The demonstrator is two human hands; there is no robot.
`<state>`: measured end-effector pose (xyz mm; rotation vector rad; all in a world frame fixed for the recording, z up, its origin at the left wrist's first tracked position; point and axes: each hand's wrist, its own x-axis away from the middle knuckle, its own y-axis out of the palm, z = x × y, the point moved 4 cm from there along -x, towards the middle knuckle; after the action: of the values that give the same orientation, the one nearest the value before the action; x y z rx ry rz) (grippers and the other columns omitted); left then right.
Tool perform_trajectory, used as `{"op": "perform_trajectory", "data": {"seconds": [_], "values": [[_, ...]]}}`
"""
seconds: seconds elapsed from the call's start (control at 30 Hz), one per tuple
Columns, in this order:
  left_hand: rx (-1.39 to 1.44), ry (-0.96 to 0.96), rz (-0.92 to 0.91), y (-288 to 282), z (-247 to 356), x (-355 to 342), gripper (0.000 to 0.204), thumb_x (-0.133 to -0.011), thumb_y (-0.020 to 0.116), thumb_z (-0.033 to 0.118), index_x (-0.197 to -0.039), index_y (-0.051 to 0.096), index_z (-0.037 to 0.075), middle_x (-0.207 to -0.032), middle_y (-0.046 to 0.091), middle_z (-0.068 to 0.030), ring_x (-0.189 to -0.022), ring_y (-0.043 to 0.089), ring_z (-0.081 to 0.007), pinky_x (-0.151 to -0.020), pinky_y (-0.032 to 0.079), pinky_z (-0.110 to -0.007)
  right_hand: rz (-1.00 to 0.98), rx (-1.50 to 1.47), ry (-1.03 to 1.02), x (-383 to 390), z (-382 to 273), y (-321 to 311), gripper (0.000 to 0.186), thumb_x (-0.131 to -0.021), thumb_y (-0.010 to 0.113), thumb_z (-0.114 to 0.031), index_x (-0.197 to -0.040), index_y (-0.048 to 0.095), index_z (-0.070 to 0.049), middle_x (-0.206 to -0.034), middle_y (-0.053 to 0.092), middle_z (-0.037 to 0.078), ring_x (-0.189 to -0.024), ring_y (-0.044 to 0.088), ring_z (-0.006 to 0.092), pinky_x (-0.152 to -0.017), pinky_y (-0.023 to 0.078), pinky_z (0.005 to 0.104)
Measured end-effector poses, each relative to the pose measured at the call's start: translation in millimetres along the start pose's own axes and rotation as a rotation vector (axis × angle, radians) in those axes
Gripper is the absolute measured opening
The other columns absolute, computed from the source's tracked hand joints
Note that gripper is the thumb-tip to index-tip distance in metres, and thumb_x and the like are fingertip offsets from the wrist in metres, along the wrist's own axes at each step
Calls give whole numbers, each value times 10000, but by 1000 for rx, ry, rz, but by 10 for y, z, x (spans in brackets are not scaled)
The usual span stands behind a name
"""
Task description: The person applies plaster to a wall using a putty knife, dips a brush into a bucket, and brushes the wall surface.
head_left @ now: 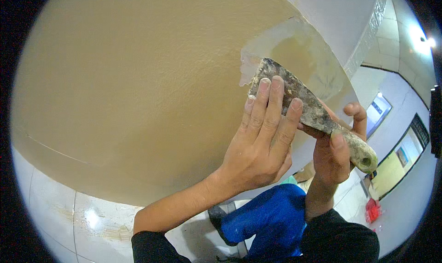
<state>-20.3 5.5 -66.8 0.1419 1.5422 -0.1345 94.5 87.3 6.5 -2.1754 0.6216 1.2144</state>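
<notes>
A putty knife [309,112] with a wide, dirty blade lies at a slant against the tan wall [138,92]. My right hand [330,157] grips it near the pale, stained handle, its thumb along the near side and one finger raised behind. Stretched-out fingers of my left hand [258,143] rest flat on the blade, with whitish residue on their tips. Just beyond the blade is a patch of smeared whitish filler [262,46] with a ragged edge. Where the blade's edge meets the wall, my fingers partly hide it.
Below the wall runs a white tiled floor [60,212] with brownish smears. My knee in blue trousers [271,212] is beneath my hands. At the right are a doorway [400,157], a red plastic bag [372,211] on the floor and a bright ceiling light [430,42].
</notes>
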Motion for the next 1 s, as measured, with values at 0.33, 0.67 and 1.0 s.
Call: {"op": "perform_trajectory", "data": {"seconds": [0.33,0.67,1.0], "values": [[82,-12,-14,-103,40,-140,771,-729,711,145,-1408,433,-92,-1451,328,-414,-1332,362,-580,-1122,342,-546,112,-2,-280,-332,-112,34,407,-965,618,-93,-1272,364,-11,-1108,652,303,-1012,670,410,-890,568,507],[-336,170,125,-1052,-176,-598,334,-699,809,98,-1029,756,102,-964,736,-47,-819,652,-217,-757,488,-357,65,199,-332,-234,-161,36,359,-1027,512,-137,-1329,333,-62,-1135,622,360,-1062,657,392,-893,565,465],[-86,182,-59,-748,-359,-775,33,-790,695,85,-818,709,88,-749,644,-8,-702,509,-205,-618,427,-314,-38,226,-358,-285,106,308,398,-912,663,33,-1247,457,-29,-1061,694,160,-948,671,184,-849,564,302]]}}
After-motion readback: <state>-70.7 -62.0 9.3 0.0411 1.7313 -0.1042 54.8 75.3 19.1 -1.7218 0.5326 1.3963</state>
